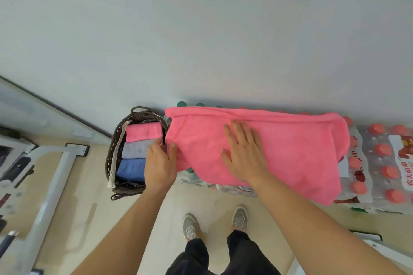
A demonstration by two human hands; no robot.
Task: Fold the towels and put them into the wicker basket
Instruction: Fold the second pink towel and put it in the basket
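Head cam: wicker basket [143,115] at left, 3 folded towels [136,149] inside. L hand [159,163] at pink towel [290,152] left edge, thumb on it; can't tell if pinching. R hand [243,154] spread flat, pressing mid-towel. Risk: near edge overhangs bumpy bottle packs [380,163], so it could slip to the floor [223,203] or the fold could skew.

There are four towels (folded pink towel [144,132], grey towel [136,149], blue towel [130,168], spread pink towel [290,152]), one wicker basket [111,152] and two shoes [191,226].
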